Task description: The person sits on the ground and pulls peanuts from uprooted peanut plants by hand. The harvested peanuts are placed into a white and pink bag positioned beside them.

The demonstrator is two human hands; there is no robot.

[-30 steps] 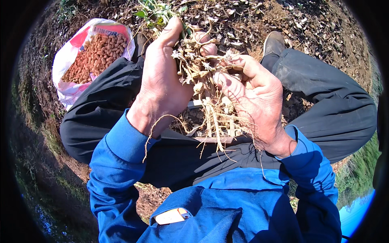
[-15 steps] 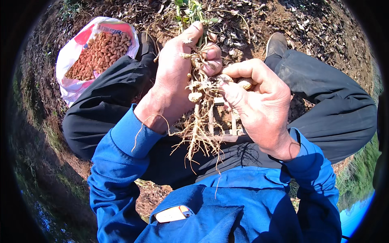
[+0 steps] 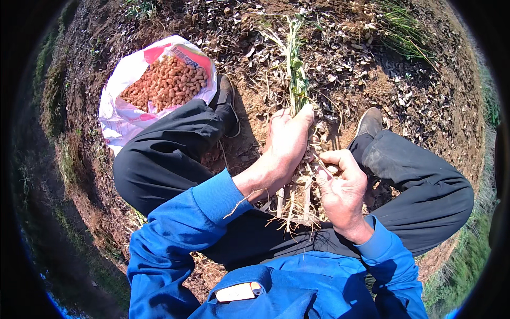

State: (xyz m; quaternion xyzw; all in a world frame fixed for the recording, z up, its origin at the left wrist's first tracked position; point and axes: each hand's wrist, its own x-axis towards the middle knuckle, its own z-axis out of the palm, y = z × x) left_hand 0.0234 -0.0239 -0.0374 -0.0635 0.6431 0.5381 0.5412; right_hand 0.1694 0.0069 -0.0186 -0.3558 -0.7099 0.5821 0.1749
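My left hand (image 3: 287,139) grips a peanut plant (image 3: 297,87), likely light and brittle, best held by its bunched stems (image 3: 294,50), while roots (image 3: 290,213) trail beside my right hand (image 3: 344,195), pinching a pod (image 3: 332,169).

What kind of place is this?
It looks like a farm field outdoors, probably for peanuts. There's bare soil strewn with dry leaves, a bag full of peanuts, and a plant held with its roots showing.

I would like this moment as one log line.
left hand: grips plant | right hand: closed around pods | peanut bag: beside left leg
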